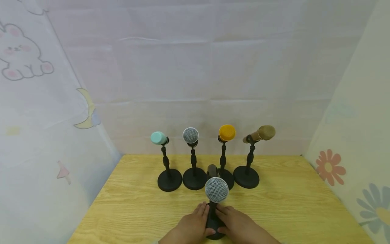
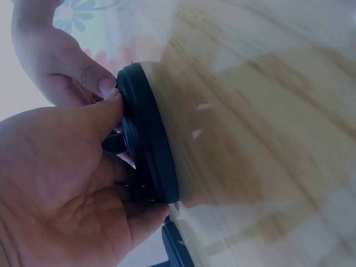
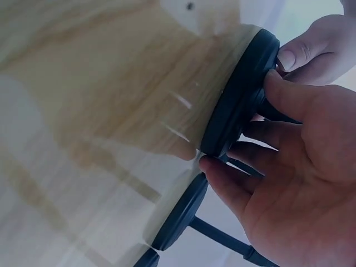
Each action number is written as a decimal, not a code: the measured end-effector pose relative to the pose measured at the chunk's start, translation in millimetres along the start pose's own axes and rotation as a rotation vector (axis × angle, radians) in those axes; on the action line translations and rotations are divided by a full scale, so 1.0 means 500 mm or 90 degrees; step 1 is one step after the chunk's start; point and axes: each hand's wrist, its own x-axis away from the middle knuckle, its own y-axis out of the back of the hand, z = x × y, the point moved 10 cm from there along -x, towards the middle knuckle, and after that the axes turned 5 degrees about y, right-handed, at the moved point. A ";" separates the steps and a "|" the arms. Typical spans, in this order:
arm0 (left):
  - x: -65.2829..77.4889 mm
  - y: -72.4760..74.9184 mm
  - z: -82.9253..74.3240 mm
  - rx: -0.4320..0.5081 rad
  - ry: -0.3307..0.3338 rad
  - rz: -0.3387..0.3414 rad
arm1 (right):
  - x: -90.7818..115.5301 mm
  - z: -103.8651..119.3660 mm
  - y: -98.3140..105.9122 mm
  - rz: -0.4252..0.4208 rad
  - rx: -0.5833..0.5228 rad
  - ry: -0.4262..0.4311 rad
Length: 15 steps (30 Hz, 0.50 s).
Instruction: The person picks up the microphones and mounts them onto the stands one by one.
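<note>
A silver-mesh microphone (image 1: 216, 190) sits tilted on a black desk stand near the front of the table, its head toward me. My left hand (image 1: 192, 226) holds the stand's round base (image 1: 215, 224) from the left, thumb at the near edge and fingers farther round. From the right, my right hand (image 1: 239, 223) grips the same base, its thumb close to the left one. In the left wrist view the base (image 2: 149, 133) lies between thumb and fingers; the right wrist view shows the base (image 3: 240, 92) held likewise. The base's underside is hidden.
Behind it stands a row of microphones on black stands: mint (image 1: 158, 138), silver (image 1: 190, 135), yellow (image 1: 227, 132) and gold (image 1: 266, 133). The held microphone partly covers the yellow one's base. Printed cloth (image 1: 195, 74) hangs behind and beside the wooden table (image 1: 134, 203).
</note>
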 end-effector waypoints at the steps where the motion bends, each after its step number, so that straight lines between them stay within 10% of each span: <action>1: 0.002 0.001 0.004 0.001 0.003 -0.001 | -0.004 0.003 -0.002 0.000 0.004 0.003; 15: 0.024 0.011 0.058 0.025 0.010 -0.006 | -0.059 0.042 -0.001 0.010 0.030 0.020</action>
